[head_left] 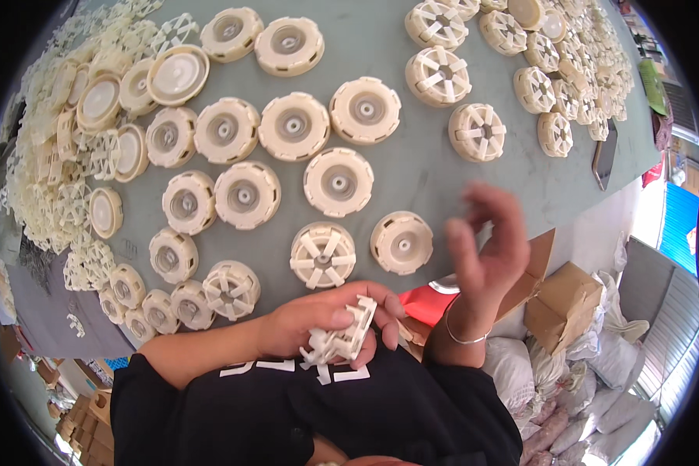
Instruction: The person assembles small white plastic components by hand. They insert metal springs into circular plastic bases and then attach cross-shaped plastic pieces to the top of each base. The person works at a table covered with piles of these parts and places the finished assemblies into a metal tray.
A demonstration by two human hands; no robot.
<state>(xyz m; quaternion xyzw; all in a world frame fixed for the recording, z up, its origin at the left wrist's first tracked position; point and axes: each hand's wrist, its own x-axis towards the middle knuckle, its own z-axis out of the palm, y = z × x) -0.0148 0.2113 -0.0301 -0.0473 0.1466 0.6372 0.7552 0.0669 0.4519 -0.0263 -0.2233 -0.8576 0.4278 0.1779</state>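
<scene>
My left hand (307, 317) is closed around white plastic spoked pieces (356, 332), held edge-on in front of my chest; how many they are I cannot make out. My right hand (493, 252) is raised over the table's near edge, its fingers curled but apart and nothing visible in them. Just left of it lies a round cream plastic housing (401, 243) with an open centre. Beyond my left hand, a similar housing (323, 255) has a spoked piece fitted on top. More open housings (339, 182) stand in loose rows farther back.
Loose white spoked pieces (50, 190) are heaped along the table's left side. Many spoke-topped housings (534, 91) crowd the far right, near a dark phone (604, 158) by the edge. Beside the table are a cardboard box (565, 307) and stacked sacks (512, 365).
</scene>
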